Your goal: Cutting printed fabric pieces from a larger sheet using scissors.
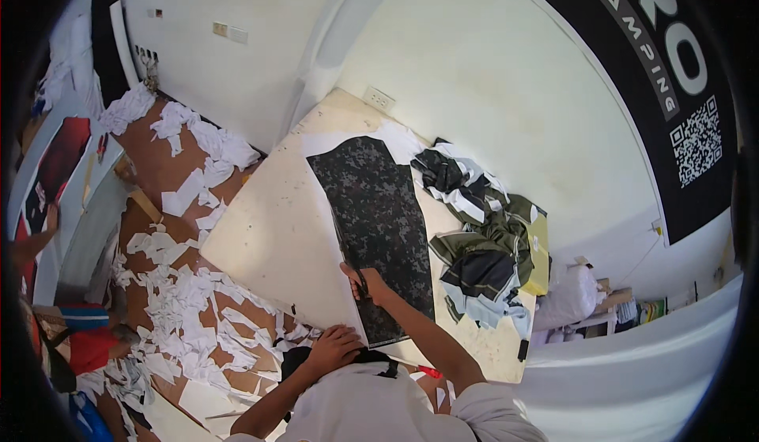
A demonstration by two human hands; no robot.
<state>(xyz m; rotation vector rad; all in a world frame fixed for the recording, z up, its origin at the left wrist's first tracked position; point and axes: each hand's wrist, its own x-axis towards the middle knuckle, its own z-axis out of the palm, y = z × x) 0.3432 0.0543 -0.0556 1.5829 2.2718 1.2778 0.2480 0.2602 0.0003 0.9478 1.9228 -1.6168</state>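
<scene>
In the head view, the right hand (369, 285) is closed around dark scissors (362, 283) at the left edge of camouflage fabric (375, 213), spread mid-desk (261, 213). The left hand (335, 349) rests at the desk's near edge, its grip unclear. Crumpled garments (484, 256) lie right; white scraps (183, 304) litter the floor (172, 221) at left.

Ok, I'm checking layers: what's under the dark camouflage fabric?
White sheeting peeks from under the camouflage fabric at top and left, over the table; anything beneath the middle is covered.

Blk banner (700, 205) is on wht wall (506, 86), brn flr (146, 157) strewn w/ scraps (178, 292)
</scene>
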